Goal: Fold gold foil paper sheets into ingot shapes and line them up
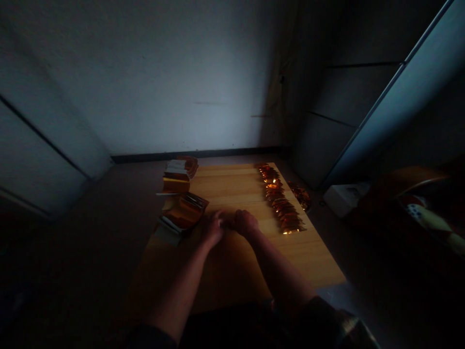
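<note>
- a pale honey-yellow wooden board [227,186] with faint lengthwise grain stripes, centre of the frame
- a row of glossy orange-gold foil packets [281,206], right side of the board
- a stack of white and amber packets [178,177], upper left edge of the board
- a stack of orange and white packets [183,213] just below it
- a blue-grey wall [181,82] with a black skirting strip [196,154], upper frame
- a cloth with red, white and yellow patches [425,218], far right

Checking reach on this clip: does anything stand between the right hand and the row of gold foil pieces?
Nothing visible does: the right hand and the row of gold foil pieces both rest on the pale wooden board, with only its surface between them.
</note>
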Action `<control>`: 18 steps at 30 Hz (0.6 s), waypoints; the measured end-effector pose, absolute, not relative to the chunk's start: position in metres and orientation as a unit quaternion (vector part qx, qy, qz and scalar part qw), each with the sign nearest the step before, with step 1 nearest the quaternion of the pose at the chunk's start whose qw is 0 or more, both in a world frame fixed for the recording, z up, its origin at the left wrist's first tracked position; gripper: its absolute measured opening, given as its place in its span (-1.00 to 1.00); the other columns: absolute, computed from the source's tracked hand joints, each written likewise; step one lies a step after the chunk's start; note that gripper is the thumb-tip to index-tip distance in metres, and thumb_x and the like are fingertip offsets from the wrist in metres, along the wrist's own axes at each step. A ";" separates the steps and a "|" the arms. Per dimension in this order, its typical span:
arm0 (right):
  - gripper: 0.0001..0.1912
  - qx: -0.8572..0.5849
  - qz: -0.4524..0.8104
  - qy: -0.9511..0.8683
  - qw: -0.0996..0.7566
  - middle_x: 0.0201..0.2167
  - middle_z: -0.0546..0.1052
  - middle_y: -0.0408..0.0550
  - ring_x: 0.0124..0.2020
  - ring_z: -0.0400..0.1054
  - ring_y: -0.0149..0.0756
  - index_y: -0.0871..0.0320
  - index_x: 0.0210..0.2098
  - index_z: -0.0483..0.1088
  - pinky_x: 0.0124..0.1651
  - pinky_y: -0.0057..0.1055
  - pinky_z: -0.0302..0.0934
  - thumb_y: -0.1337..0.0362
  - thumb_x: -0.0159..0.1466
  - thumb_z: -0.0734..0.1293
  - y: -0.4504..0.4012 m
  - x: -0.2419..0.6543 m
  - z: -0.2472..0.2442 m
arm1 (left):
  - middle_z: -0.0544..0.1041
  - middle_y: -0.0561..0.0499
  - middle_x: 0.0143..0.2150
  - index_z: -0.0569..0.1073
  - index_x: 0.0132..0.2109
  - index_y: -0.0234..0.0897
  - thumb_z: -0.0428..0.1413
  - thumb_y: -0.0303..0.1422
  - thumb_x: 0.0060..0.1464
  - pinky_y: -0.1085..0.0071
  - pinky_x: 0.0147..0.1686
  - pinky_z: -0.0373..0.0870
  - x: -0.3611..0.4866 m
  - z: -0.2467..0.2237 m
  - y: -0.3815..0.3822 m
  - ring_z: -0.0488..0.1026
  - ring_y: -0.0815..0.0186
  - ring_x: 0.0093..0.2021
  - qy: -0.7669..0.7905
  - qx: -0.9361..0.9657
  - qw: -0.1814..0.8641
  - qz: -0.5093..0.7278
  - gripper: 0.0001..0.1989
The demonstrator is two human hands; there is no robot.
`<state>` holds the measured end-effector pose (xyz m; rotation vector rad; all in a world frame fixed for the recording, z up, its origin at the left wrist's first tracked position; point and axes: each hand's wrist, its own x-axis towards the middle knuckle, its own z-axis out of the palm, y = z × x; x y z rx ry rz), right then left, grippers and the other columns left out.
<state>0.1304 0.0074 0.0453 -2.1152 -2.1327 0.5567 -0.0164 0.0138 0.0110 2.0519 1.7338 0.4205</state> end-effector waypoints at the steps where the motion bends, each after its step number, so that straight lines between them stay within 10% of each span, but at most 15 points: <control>1: -0.51 -0.687 0.185 -0.701 0.044 -0.11 0.52 0.12 -0.12 0.44 -0.15 0.18 -0.06 0.40 -0.22 -0.45 0.23 -0.02 0.15 0.37 0.009 0.133 0.044 | 0.38 -0.04 0.20 0.48 -0.01 -0.23 0.06 -0.53 0.00 0.30 0.20 0.14 -0.016 0.012 0.014 0.25 0.24 0.20 0.624 0.739 0.206 0.151 -0.63; 9: -0.76 -0.646 0.246 -0.721 0.053 -0.22 0.58 -0.03 -0.23 0.45 -0.31 0.14 -0.19 0.49 -0.33 -0.55 0.17 0.35 0.13 0.33 0.021 0.152 0.043 | 0.47 -0.04 0.06 0.58 -0.23 -0.20 0.09 -0.50 0.01 0.22 0.13 0.24 -0.020 0.006 -0.003 0.31 0.17 0.09 0.576 0.788 0.112 0.184 -0.78; 18: -0.44 -0.664 0.188 -0.724 -0.006 -0.12 0.55 0.06 -0.11 0.44 -0.14 0.12 -0.07 0.43 -0.20 -0.43 0.26 -0.07 0.05 0.43 0.025 0.136 0.049 | 0.46 -0.06 -0.02 0.55 -0.09 -0.15 0.03 -0.60 -0.03 0.29 0.04 0.30 -0.027 0.006 -0.023 0.32 0.20 0.04 0.552 0.811 0.097 0.166 -0.60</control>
